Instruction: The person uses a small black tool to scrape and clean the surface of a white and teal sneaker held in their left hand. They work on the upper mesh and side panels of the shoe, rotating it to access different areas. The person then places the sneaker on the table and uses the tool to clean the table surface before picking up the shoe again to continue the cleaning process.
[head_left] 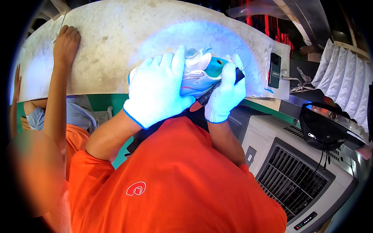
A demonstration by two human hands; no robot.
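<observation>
Under a bright bluish light, a white, pale-blue and teal sneaker (198,77) is held above the table's near edge. My left hand (153,87), in a white knit glove with a blue cuff, is closed over the shoe's toe side and hides that part. At the teal end, my right hand (225,93), gloved alike, is wrapped round a slim black-and-red hand tool (205,98). A black part of it and a thin point show past the fingers; its exact kind is unclear. The right-hand fingertips lie against the sneaker.
A pale, stained worktable (112,42) spans the front, with a dark phone (274,70) at its right. A large air cooler (268,143) stands at my right, below a black pouch (322,126). On the left, another person's arm (58,85) rests on the table.
</observation>
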